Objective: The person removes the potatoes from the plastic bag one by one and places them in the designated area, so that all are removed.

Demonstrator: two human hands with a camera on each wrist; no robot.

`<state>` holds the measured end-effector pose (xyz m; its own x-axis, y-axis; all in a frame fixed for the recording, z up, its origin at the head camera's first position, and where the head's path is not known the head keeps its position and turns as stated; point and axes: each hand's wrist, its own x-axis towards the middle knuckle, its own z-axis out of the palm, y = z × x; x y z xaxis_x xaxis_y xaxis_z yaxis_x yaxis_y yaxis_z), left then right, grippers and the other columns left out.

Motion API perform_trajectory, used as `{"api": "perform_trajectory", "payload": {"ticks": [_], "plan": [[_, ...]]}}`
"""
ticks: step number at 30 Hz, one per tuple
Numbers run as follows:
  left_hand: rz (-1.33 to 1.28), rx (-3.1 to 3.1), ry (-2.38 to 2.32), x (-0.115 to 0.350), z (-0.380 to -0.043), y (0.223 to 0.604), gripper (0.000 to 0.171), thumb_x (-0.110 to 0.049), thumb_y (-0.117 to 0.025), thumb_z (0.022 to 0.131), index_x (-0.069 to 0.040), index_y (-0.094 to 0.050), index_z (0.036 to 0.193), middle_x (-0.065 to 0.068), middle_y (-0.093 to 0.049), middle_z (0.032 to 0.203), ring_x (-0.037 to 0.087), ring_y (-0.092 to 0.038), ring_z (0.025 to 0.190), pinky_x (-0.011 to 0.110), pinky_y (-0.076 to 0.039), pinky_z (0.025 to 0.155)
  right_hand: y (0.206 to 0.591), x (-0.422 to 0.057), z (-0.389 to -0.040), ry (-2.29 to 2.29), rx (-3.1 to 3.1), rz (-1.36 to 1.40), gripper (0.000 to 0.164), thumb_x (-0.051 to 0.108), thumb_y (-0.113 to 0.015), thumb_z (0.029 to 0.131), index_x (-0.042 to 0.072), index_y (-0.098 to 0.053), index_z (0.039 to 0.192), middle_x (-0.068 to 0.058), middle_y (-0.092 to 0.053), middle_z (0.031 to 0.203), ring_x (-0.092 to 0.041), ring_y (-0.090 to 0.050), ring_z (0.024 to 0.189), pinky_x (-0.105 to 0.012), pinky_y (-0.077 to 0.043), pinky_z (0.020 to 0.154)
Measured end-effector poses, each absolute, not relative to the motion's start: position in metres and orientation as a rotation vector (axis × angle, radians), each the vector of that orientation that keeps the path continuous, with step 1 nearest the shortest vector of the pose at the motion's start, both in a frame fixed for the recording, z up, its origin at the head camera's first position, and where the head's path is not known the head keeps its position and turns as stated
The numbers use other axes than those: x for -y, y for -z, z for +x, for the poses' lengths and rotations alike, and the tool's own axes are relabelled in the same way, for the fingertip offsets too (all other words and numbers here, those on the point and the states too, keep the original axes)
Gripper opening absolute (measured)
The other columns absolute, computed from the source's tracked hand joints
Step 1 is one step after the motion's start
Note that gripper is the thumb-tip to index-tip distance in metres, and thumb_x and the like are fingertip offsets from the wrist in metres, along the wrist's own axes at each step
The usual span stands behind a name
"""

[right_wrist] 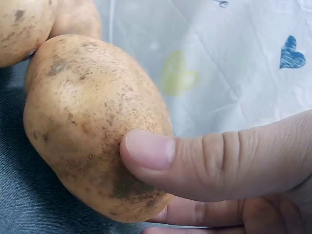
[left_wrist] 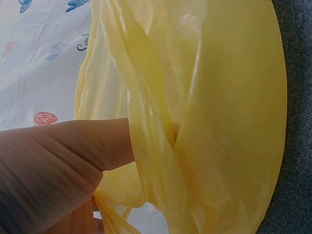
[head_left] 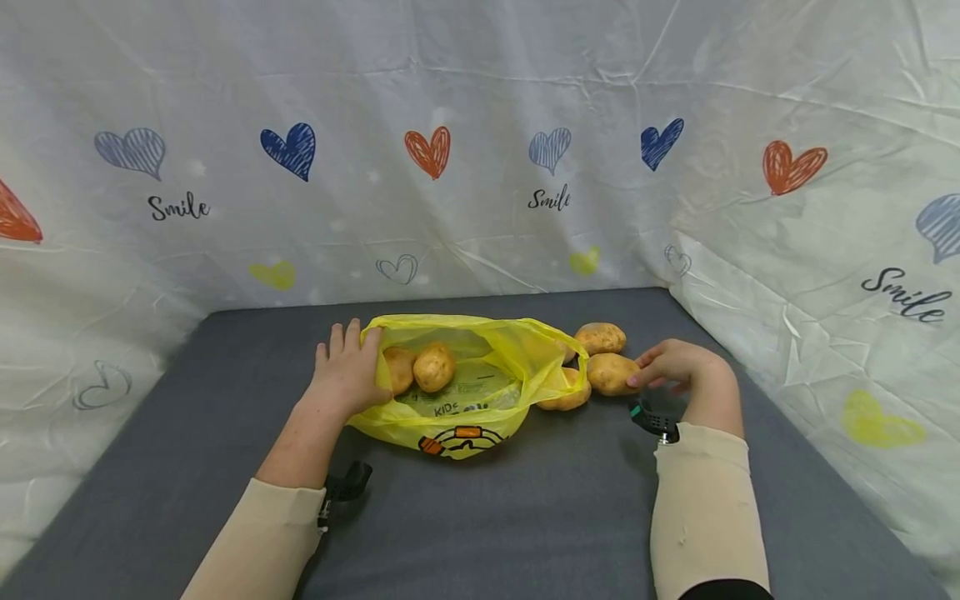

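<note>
A yellow plastic bag (head_left: 540, 354) lies on its side, its mouth spread toward me. Two potatoes sit inside at the left, one potato (head_left: 435, 367) in front of the other. My left hand (head_left: 345, 371) holds the bag's left rim, thumb tucked under the film and fingers spread outside; the left wrist view shows the thumb partly covered by yellow film (left_wrist: 234, 97). To the right of the bag, my right hand (head_left: 693, 375) pinches the end of a potato (head_left: 609, 374) between thumb and fingers. That potato (right_wrist: 92, 122) fills much of the right wrist view and appears to touch its neighbours.
Another potato (head_left: 601, 337) lies just behind the pinched one. One more potato (head_left: 566, 400) is partly covered by the bag's right edge, and a further one shows dimly through the film. A grey cloth (head_left: 480, 517) covers the table; a printed white sheet (head_left: 480, 75) hangs behind.
</note>
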<state>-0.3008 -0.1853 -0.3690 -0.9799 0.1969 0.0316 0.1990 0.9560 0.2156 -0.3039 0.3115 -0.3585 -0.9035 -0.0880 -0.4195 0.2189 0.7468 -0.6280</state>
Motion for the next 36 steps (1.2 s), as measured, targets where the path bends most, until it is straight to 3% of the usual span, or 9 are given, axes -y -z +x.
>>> {"api": "perform_trajectory", "payload": {"ticks": [9, 16, 19, 21, 24, 26, 31, 33, 36], "plan": [[-0.31, 3.096, 0.348, 0.184, -0.302, 0.369, 0.106, -0.029, -0.088, 0.082, 0.001, -0.023, 0.159, 0.036, -0.005, 0.163, 0.058, 0.001, 0.149, 0.075, -0.008, 0.116, 0.359, -0.307, -0.306, 1.012, -2.501, 0.098, 0.07, 0.028, -0.08, 0.092, -0.008, -0.051, 0.144, -0.029, -0.054, 0.141, -0.043, -0.055, 0.125, -0.06, -0.049, 0.099], [-0.307, 3.097, 0.339, 0.183, -0.301, 0.369, 0.108, -0.029, -0.088, 0.081, 0.0, -0.021, 0.161, 0.035, -0.006, 0.164, 0.057, 0.0, 0.149, 0.075, -0.008, 0.116, 0.318, -0.283, -0.288, 0.92, -2.766, -0.039, 0.079, 0.044, -0.069, 0.098, -0.007, -0.042, 0.152, -0.034, -0.046, 0.147, -0.052, -0.047, 0.131, -0.063, -0.044, 0.103], [-0.309, 3.099, 0.332, 0.182, -0.302, 0.369, 0.109, -0.029, -0.088, 0.081, 0.0, -0.02, 0.161, 0.035, -0.006, 0.164, 0.057, 0.0, 0.149, 0.075, -0.008, 0.116, 0.298, -0.249, -0.279, 0.915, -2.948, -0.147, 0.068, 0.044, -0.068, 0.099, 0.0, -0.051, 0.148, -0.025, -0.058, 0.135, -0.043, -0.057, 0.118, -0.057, -0.049, 0.094], [-0.309, 3.103, 0.333, 0.182, -0.302, 0.369, 0.109, -0.029, -0.088, 0.081, 0.0, -0.02, 0.161, 0.035, -0.005, 0.164, 0.057, 0.001, 0.149, 0.075, -0.008, 0.116, 0.291, -0.217, -0.276, 0.93, -3.031, -0.254, 0.057, 0.039, -0.069, 0.099, 0.004, -0.058, 0.142, -0.017, -0.065, 0.118, -0.033, -0.063, 0.101, -0.049, -0.053, 0.085], [-0.307, 3.108, 0.338, 0.181, -0.302, 0.368, 0.109, -0.029, -0.088, 0.082, 0.0, -0.02, 0.161, 0.035, -0.005, 0.164, 0.057, 0.001, 0.149, 0.075, -0.008, 0.116, 0.295, -0.161, -0.274, 0.911, -3.09, -0.485, 0.04, 0.03, -0.07, 0.099, 0.009, -0.066, 0.133, -0.005, -0.068, 0.1, -0.021, -0.062, 0.081, -0.039, -0.053, 0.073], [-0.303, 3.111, 0.348, 0.182, -0.301, 0.368, 0.108, -0.028, -0.088, 0.082, 0.0, -0.02, 0.161, 0.035, -0.005, 0.164, 0.057, 0.001, 0.149, 0.075, -0.007, 0.116, 0.306, -0.124, -0.274, 0.838, -3.071, -0.658, 0.038, 0.027, -0.071, 0.099, 0.008, -0.067, 0.131, -0.002, -0.068, 0.098, -0.018, -0.062, 0.076, -0.037, -0.053, 0.071], [-0.284, 3.11, 0.354, 0.184, -0.3, 0.368, 0.108, -0.028, -0.088, 0.082, 0.0, -0.02, 0.161, 0.035, -0.005, 0.164, 0.057, 0.001, 0.149, 0.075, -0.007, 0.116, 0.346, -0.061, -0.277, 0.499, -2.945, -0.874, 0.061, 0.031, -0.069, 0.1, 0.013, -0.047, 0.154, -0.009, -0.067, 0.125, -0.023, -0.067, 0.101, -0.04, -0.056, 0.086], [-0.284, 3.111, 0.358, 0.184, -0.301, 0.368, 0.108, -0.029, -0.088, 0.082, -0.001, -0.02, 0.161, 0.035, -0.005, 0.164, 0.057, 0.001, 0.149, 0.074, -0.007, 0.116, 0.36, -0.05, -0.279, 0.392, -2.89, -0.874, 0.071, 0.035, -0.067, 0.101, 0.02, -0.034, 0.162, -0.011, -0.068, 0.12, -0.024, -0.067, 0.098, -0.04, -0.056, 0.084], [-0.289, 3.113, 0.356, 0.182, -0.302, 0.367, 0.109, -0.029, -0.089, 0.081, -0.002, -0.02, 0.161, 0.035, -0.005, 0.164, 0.056, 0.002, 0.15, 0.074, -0.006, 0.116, 0.374, -0.044, -0.284, 0.326, -2.815, -0.871, 0.077, 0.037, -0.065, 0.103, 0.029, -0.021, 0.166, -0.008, -0.067, 0.089, -0.021, -0.063, 0.071, -0.034, -0.054, 0.066]]}}
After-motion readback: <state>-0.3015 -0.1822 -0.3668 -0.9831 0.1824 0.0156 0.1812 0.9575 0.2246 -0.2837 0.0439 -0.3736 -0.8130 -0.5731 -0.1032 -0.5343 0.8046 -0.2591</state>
